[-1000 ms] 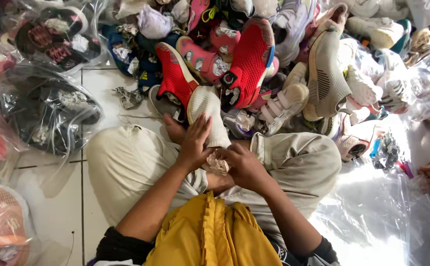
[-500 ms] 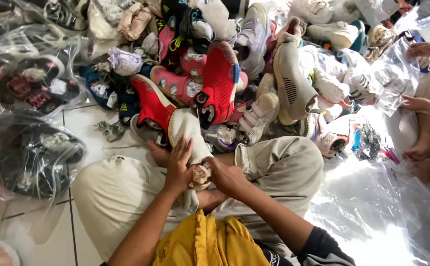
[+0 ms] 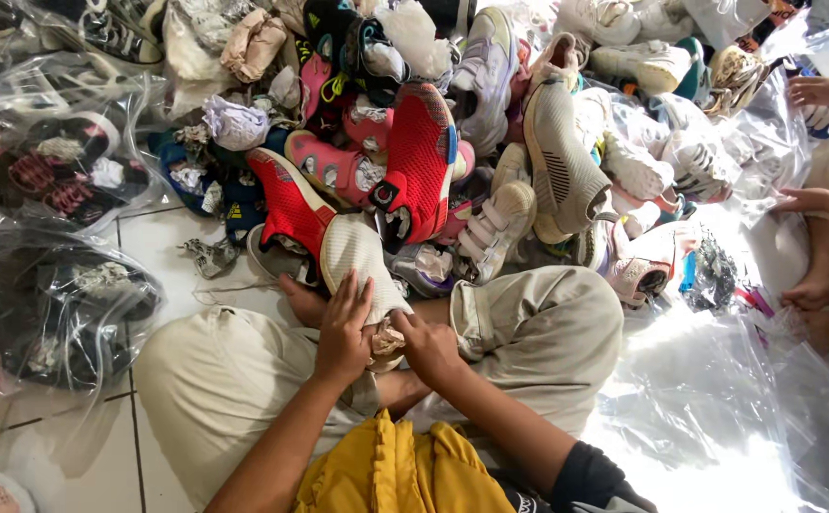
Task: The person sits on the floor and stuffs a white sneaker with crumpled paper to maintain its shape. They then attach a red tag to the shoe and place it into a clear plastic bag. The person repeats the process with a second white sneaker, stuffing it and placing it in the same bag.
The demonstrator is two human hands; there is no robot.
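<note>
**sneakerpile_guy:** Quick update from the floor. My left hand is lying flat over the white-toed shoe in my lap, fingers spread along its side. My right hand is pinched on the crumpled paper wad at the shoe's opening. A second ago the shoe sat a bit farther up my knees and my hands were bunched closer over it. Now it has slid down between my legs and the paper shows more.

**laces_out:** So is the paper going in or coming out?

**sneakerpile_guy:** Can't tell from here, honestly. My fingers cover most of the opening. My guess is the stuffing step is still in progress, since the wad is half exposed and I've got both hands on it.

**laces_out:** Where is the shoe relative to the big heap?

**sneakerpile_guy:** Its toe points up at the heap, touching the red mesh sneaker at the near edge of the pile. A taller red one stands just behind. Bagged shoes lie along the left edge of the tiled floor, and loose clear plastic covers the right side. Someone else's hand is over by the right edge, on their own bag.
</note>
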